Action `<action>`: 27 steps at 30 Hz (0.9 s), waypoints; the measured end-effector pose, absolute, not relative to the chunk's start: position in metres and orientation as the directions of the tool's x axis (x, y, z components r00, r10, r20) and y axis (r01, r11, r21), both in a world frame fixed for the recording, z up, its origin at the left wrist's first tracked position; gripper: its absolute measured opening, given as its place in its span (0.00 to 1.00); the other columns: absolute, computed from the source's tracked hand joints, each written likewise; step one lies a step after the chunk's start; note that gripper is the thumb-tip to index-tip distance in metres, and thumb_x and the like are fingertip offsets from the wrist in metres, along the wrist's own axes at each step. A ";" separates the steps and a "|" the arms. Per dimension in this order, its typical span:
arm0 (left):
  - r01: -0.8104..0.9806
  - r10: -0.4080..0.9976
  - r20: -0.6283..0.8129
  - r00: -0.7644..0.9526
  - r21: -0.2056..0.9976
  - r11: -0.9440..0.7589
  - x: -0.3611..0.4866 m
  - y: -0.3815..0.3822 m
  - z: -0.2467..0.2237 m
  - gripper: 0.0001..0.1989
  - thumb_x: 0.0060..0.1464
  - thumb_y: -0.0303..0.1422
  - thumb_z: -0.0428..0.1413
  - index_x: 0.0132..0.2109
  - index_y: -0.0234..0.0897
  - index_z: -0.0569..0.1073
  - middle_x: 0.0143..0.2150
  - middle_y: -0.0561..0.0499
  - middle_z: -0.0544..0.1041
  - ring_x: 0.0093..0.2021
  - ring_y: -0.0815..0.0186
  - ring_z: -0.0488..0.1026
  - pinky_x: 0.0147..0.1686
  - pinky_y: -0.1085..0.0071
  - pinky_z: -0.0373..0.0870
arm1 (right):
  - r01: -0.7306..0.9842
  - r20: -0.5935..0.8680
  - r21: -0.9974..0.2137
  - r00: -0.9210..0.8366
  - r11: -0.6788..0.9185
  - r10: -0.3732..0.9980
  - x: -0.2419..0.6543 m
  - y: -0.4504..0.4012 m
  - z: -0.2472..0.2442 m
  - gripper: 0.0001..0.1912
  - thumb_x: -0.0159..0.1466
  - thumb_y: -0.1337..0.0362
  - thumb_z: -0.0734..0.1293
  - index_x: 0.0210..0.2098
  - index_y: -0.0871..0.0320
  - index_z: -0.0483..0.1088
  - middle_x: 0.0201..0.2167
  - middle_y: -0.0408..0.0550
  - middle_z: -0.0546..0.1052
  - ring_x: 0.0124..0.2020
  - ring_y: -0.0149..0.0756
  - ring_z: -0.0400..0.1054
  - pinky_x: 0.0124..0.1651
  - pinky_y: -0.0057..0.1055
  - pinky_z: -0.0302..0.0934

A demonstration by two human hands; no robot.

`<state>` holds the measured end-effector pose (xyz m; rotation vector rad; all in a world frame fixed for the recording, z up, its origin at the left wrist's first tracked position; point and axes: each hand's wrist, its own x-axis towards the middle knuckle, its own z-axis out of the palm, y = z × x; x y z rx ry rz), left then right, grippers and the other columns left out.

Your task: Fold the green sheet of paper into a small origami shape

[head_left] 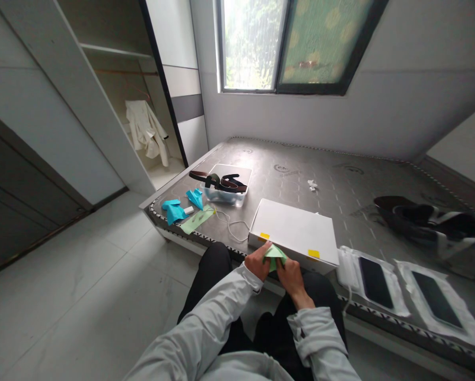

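**Folded green paper [275,253] between the two hands, just off the box's near side**

Left hand [258,263] grasps the paper at its left edge; right hand [290,274] pinches it from below and to the right. Neither hand is nearer: both touch it. Paper lies at the fingertips, slightly beyond the knuckles as seen from the wearer. Its broad upper face appears to run crosswise, hand to hand, with a narrower part pointing down between them; fingers cover much of it, so the long axis is probable, not certain.

White box [295,227] sits directly beyond, its long side also crosswise, slanting nearer toward the right. Paper overlaps its near side in view, by the left yellow tab [265,236]; contact cannot be told. A flat green sheet [197,219] lies well left on the mattress [279,182].
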<state>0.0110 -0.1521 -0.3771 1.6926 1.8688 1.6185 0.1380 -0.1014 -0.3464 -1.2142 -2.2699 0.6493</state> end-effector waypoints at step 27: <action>0.073 0.796 0.171 -0.581 0.985 -0.159 0.000 -0.144 -0.385 0.16 0.41 0.19 0.51 0.31 0.36 0.81 0.44 0.46 0.82 0.45 0.59 0.79 0.46 0.64 0.75 | 0.391 0.224 -0.807 -0.490 0.442 0.843 0.136 -0.104 -0.342 0.24 0.61 0.68 0.57 0.57 0.55 0.66 0.37 0.45 0.81 0.28 0.34 0.71 0.34 0.27 0.63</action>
